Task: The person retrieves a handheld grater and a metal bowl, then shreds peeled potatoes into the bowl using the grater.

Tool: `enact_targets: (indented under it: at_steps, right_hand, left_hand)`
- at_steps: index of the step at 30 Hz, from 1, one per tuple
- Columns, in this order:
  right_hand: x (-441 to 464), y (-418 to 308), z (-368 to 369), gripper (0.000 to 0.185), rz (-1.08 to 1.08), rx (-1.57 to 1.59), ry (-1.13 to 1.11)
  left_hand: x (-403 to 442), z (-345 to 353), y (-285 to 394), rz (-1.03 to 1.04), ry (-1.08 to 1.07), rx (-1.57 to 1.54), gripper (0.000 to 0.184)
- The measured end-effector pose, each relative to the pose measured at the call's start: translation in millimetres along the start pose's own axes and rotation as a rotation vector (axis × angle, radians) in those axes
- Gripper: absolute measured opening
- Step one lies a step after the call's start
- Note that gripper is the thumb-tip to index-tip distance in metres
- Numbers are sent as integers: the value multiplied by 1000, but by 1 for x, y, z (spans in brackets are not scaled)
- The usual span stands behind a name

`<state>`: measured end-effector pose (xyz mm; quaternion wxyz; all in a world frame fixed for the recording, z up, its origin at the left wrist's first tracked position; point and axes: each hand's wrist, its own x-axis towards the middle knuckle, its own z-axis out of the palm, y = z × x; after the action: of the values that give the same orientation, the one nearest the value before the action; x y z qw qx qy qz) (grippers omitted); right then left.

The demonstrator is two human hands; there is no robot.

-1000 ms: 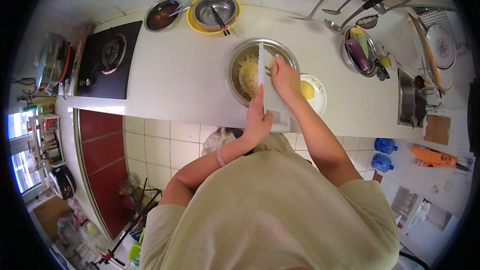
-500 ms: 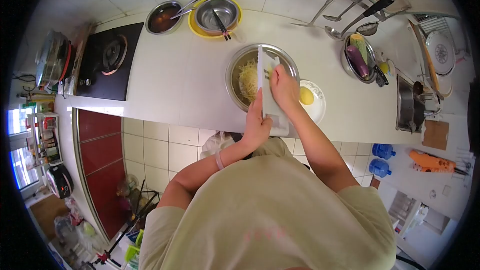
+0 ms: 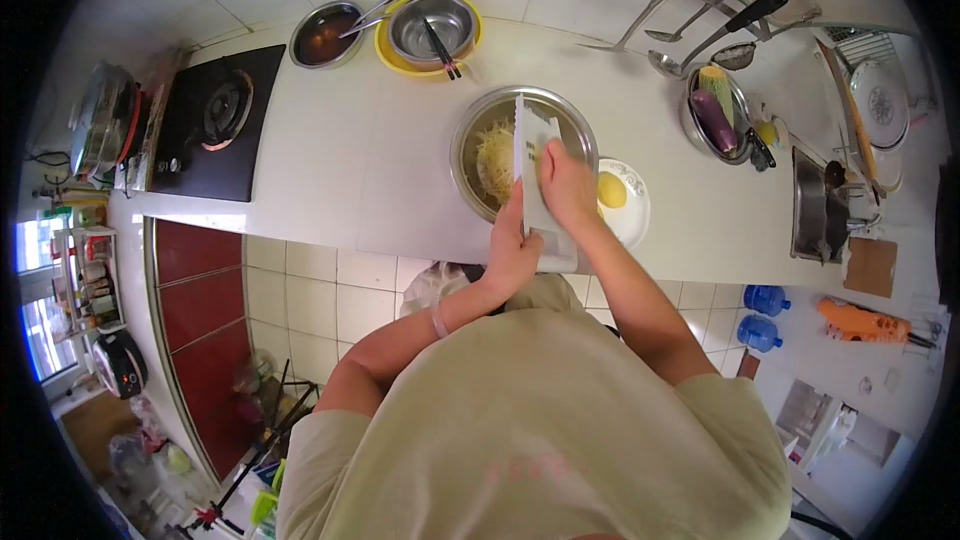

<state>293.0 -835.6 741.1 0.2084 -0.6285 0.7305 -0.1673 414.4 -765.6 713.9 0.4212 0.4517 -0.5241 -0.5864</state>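
My left hand (image 3: 513, 258) is wrapped around the lower part of a white flat grater (image 3: 537, 208), which slants over a steel bowl (image 3: 457, 172). Against the grater's face, my right hand (image 3: 568, 185) is closed on a potato; only a pale yellow edge shows by the fingers, the rest being hidden. Pale yellow shreds (image 3: 493, 162) lie in the bowl, left of the grater. Beside my right wrist, a peeled potato (image 3: 612, 191) sits on a white patterned plate (image 3: 640, 215).
A steel basin (image 3: 432, 32) with chopsticks sits in a yellow bowl at the back, next to a bowl of dark liquid (image 3: 325, 38). Left is a gas stove (image 3: 215, 130). Rightward, a bowl holds an eggplant (image 3: 712, 118), near the sink (image 3: 815, 205). Ladles (image 3: 720, 35) hang behind.
My right hand has slid slightly down the grater towards me. The left hand and the grater stay nearly where they were.
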Motion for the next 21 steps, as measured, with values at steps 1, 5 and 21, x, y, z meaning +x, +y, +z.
enact_targets:
  at_steps: [1, 5, 21]
  right_hand:
    - [10, -2, 2, 16, 15, -23, 9]
    - [59, 25, 19, 20, 53, -29, 150]
    - [63, 27, 11, 25, 47, -66, 167]
  left_hand:
    - [0, 1, 1, -2, -1, 1, 78]
    - [-8, 4, 2, 33, -5, 58, 79]
    - [-8, 7, 9, 25, -45, 3, 80]
